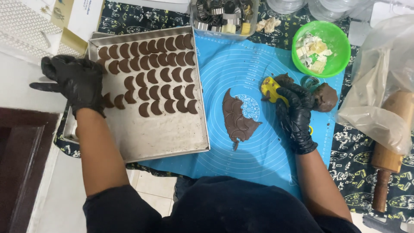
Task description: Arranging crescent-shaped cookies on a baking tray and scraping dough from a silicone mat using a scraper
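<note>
At the far left, past the corner of the baking tray, a flat cardboard box [69, 36] lies partly out of view, its side tan and its top white with a small picture and blue print. At the right edge a clear, crumpled plastic bag [379, 86] sits slumped over the head of a wooden rolling pin [390, 146]. Those are the only 2 packages here; no signs or screens show.
</note>
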